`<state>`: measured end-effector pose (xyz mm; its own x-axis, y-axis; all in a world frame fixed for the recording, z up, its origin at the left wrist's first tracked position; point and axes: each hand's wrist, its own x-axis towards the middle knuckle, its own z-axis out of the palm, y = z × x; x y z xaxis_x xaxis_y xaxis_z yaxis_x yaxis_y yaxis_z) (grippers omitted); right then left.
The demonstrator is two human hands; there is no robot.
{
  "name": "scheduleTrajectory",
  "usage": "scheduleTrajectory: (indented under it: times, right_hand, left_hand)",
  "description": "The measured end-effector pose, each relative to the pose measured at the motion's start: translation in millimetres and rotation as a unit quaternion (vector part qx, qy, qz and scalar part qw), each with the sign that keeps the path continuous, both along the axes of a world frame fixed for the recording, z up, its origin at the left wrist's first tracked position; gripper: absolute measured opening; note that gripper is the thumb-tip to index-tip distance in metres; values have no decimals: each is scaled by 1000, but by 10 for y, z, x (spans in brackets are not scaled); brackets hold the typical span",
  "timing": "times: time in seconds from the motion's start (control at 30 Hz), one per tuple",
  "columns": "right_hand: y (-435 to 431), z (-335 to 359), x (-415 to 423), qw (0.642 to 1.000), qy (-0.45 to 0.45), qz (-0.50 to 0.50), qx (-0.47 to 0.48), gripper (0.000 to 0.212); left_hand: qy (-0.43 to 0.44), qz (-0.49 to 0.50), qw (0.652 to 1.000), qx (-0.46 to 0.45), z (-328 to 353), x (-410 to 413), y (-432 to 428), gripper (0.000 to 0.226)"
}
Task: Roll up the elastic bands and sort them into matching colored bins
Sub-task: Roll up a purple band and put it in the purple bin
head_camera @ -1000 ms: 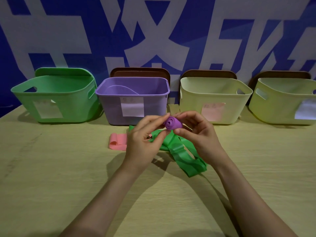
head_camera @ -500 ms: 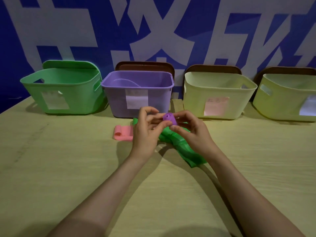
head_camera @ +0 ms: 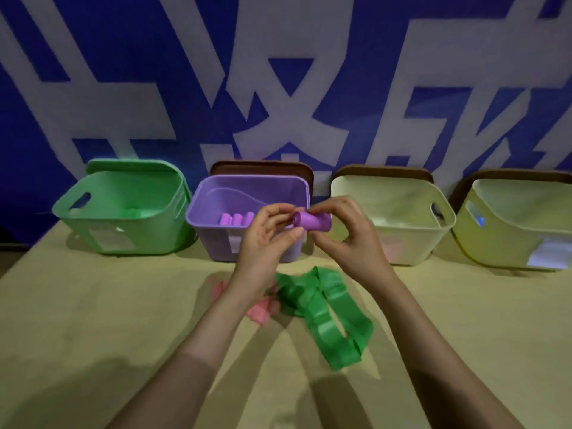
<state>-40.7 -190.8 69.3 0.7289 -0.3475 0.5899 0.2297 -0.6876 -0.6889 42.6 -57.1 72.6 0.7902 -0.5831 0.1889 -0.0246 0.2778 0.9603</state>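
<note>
Obs: purple plastic bin [head_camera: 216, 243] sitting just behind left hand [head_camera: 263, 239], purple rolls [head_camera: 236, 218] lying inside. Beneath both hands, loose green elastic band [head_camera: 325, 314] lying slack. Left hand and right hand [head_camera: 349, 239] pinching rolled purple elastic band [head_camera: 311, 221] from either end, over bin's right front corner. Judgement: holding pinch tight against unwinding; shifting left over opening, lowering before releasing.

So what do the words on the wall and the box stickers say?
Wall banner: big white characters, cropped, not readable.
Green bin label: blurred, unreadable.
Purple bin label: blurred, unreadable.
Cream bin label: blurred, unreadable.
Yellow-green bin label: blurred, unreadable.
</note>
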Motion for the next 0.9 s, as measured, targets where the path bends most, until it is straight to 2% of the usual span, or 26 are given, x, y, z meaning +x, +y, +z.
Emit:
scheduleTrajectory:
  times: [0.1,0.23,0.33,0.43,0.53,0.67,0.73,0.8,0.9]
  right_hand:
    - [-58,683,330,998,21,39,54,33]
    - [14,1340,775,966,38,76,244,39]
    - [120,1499,1090,944,28,87,317,38]
    - [151,1370,1381,940,53,102,320,37]
    - [137,1113,1645,968,81,90,221,38]
    - [55,713,1932,979,142,35,143,37]
    - [-49,459,2033,968,219,6,121,40]
    - [-135,178,2119,940,310,-10,145,43]
    - [-179,-225,2276,880,421,-74,206,28]
  left_hand:
    - [38,8,999,-28,532,291,-50,30]
    - [170,-46,981,-83,1030,793,-82,32]
    - [232,-77,964,-109,1132,1074,-60,32]
    - [243,-69,963,-92,1020,1326,-59,35]
    - [214,-40,976,-9,786,1610,-84,39]
    - [116,-26,973,198,364,1989,-91,39]
    - [79,-13,953,292,140,2174,-109,42]
    - [43,-19,923,382,-68,2301,-132,38]
    - [-68,-101,847,517,-356,2404,-164,23]
